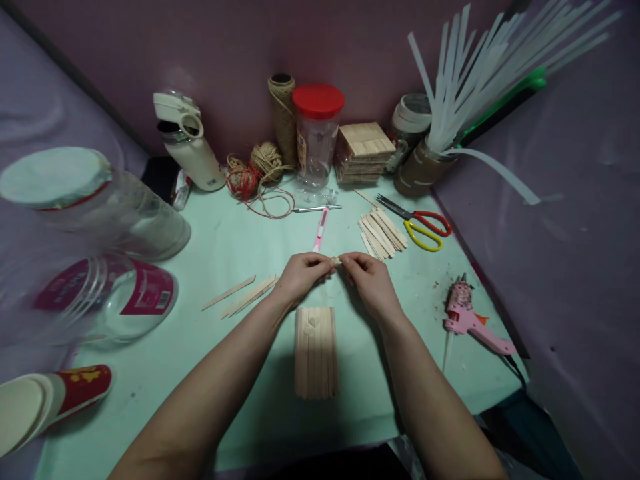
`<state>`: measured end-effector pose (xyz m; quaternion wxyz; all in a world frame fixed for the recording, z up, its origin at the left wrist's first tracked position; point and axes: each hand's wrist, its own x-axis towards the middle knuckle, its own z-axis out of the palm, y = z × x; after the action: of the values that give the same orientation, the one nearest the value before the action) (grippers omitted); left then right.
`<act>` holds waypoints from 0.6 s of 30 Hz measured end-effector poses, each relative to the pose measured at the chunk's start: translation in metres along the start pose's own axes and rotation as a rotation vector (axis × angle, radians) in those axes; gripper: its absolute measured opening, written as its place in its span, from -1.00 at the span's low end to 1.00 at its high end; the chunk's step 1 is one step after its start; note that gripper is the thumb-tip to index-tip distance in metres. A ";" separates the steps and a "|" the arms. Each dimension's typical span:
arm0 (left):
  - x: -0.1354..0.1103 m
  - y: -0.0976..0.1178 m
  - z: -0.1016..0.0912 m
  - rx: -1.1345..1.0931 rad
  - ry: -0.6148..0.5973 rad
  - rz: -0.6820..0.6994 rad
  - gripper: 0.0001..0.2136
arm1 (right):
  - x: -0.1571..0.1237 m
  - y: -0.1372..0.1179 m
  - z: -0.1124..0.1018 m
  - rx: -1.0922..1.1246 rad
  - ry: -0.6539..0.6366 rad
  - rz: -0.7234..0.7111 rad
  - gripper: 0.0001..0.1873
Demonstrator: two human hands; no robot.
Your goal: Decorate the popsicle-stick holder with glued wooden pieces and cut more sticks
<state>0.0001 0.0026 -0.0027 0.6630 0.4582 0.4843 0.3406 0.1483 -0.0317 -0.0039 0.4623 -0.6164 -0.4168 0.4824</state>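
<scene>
Between the fingertips of both hands is a small pale wooden piece (337, 261), too small to make out fully. My left hand (306, 272) pinches it from the left, and my right hand (367, 275) pinches it from the right. Just below them on the table lies a panel of craft sticks (317, 360) set side by side, with small rounded wooden bits near its top. A pink craft knife (321, 230) lies beyond my left hand. Several loose craft sticks (253, 297) lie beside my left forearm, and a pile of craft sticks (384, 233) lies beyond my right hand.
Scissors (425, 227) and a pink hot glue gun (470, 319) lie on the right. Along the back stand a bottle (195, 157), twine balls (267, 162), a red-lidded jar (317, 140), stacked sticks (363, 153) and a holder of glue sticks (425, 167). Plastic jars (150, 287) and cups (83, 393) are left.
</scene>
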 end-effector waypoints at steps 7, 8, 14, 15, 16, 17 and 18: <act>0.001 -0.001 -0.001 -0.006 -0.003 -0.013 -0.76 | -0.001 -0.002 0.000 0.000 0.007 -0.019 -0.73; 0.001 -0.001 -0.001 -0.001 -0.005 -0.014 -0.76 | -0.001 -0.001 0.000 -0.003 0.009 -0.023 -0.73; 0.001 -0.002 -0.001 0.024 -0.025 -0.009 -0.76 | -0.001 -0.002 0.002 -0.038 0.025 -0.039 -0.73; 0.001 -0.001 -0.001 0.020 -0.022 -0.006 -0.77 | -0.001 -0.003 -0.001 -0.044 0.034 -0.043 -0.73; 0.001 -0.001 -0.001 0.014 -0.015 -0.006 -0.78 | -0.001 -0.004 -0.004 -0.044 0.050 -0.045 -0.73; 0.001 -0.001 0.000 0.005 -0.005 -0.006 -0.79 | 0.000 -0.005 -0.009 -0.057 0.069 -0.050 -0.73; 0.001 0.000 0.000 -0.005 0.007 -0.008 -0.80 | 0.001 -0.006 -0.015 -0.108 0.080 -0.060 -0.73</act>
<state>0.0004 0.0033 -0.0034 0.6638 0.4533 0.4876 0.3409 0.1625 -0.0323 0.0034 0.4590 -0.6463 -0.4418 0.4200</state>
